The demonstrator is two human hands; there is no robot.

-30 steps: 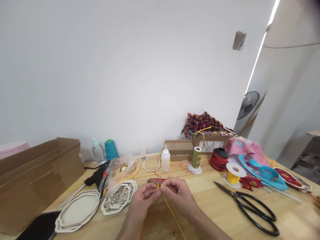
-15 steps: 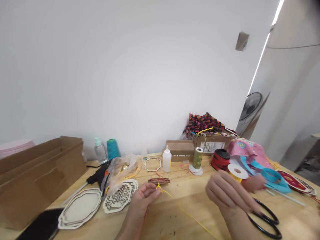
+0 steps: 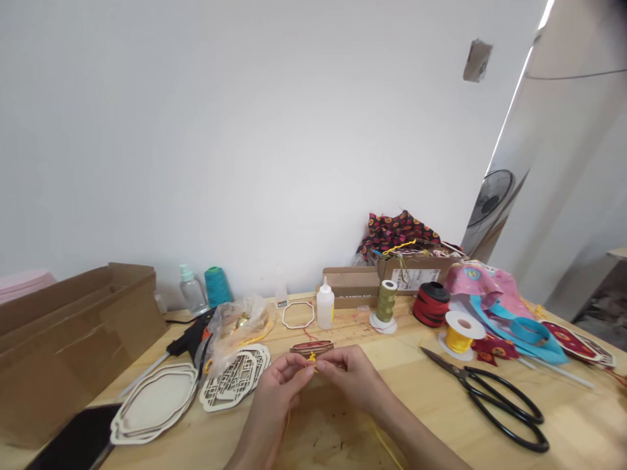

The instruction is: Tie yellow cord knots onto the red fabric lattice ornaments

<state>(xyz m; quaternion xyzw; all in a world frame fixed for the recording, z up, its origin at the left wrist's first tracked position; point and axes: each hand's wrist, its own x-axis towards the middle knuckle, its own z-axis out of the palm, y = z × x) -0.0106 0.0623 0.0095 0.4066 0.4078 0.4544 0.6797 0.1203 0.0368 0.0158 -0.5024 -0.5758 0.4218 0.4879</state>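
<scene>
Your two hands meet at the lower centre of the frame. Your left hand [image 3: 275, 386] and right hand [image 3: 351, 377] both have their fingertips pinched shut on the knotted end of the yellow cord [image 3: 311, 358], held just above the table [image 3: 421, 391]. The rest of the cord trails under your right wrist toward the bottom edge of the frame.

Just behind the knot, a small red-and-brown piece [image 3: 312, 346] lies flat, near your fingertips; whether it touches them cannot be told.

To the left of your left hand, the stack of lattice cutouts [image 3: 235, 380] lies near, with the plain oval frames [image 3: 154, 406] further left. Behind those are the glue gun [image 3: 190, 339] and a crumpled plastic bag [image 3: 241, 324].

There is bare wood right of your right hand as far as the black scissors [image 3: 490, 395], which lie with their blades pointing toward the upper left. There is more bare wood below your hands.

Behind you stand the glue bottle [image 3: 324, 305], the green spool [image 3: 386, 302] and the yellow spool [image 3: 459, 334], all well apart from your fingers. A cardboard box [image 3: 73, 333] closes off the left side.
</scene>
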